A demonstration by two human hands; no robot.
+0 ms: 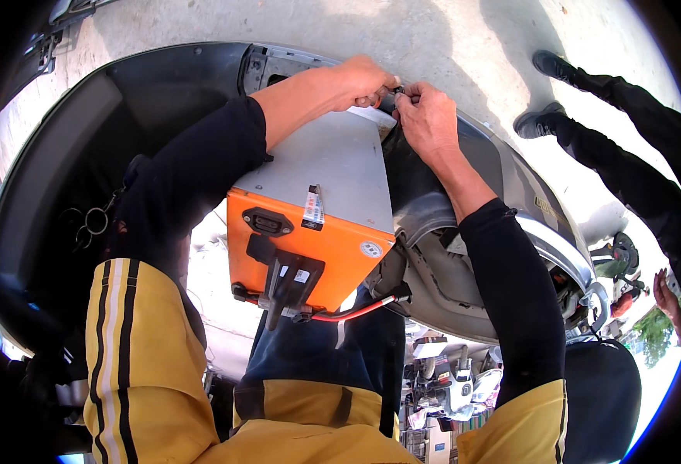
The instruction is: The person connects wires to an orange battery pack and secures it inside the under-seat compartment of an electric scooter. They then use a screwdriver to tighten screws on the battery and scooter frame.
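Both hands meet beyond the far edge of a boxy battery [317, 166] with a grey top and an orange face. My left hand [365, 83] is closed, and a bit of orange shows by its fingers. Close beside it, my right hand [431, 124] pinches at a small dark piece [397, 90] between the hands; its kind is too small to tell. On the battery's orange face are a black socket [267, 222] and a black handle-like part [292, 274]. A red cable [352, 313] runs from below it to the right.
The battery sits amid a scooter's body, with a dark panel [62, 178] at left and a grey rear panel [503, 174] at right. A person in dark trousers [626, 147] stands at far right. Metal rings [93, 221] hang at left. A black seat [599, 394] is at lower right.
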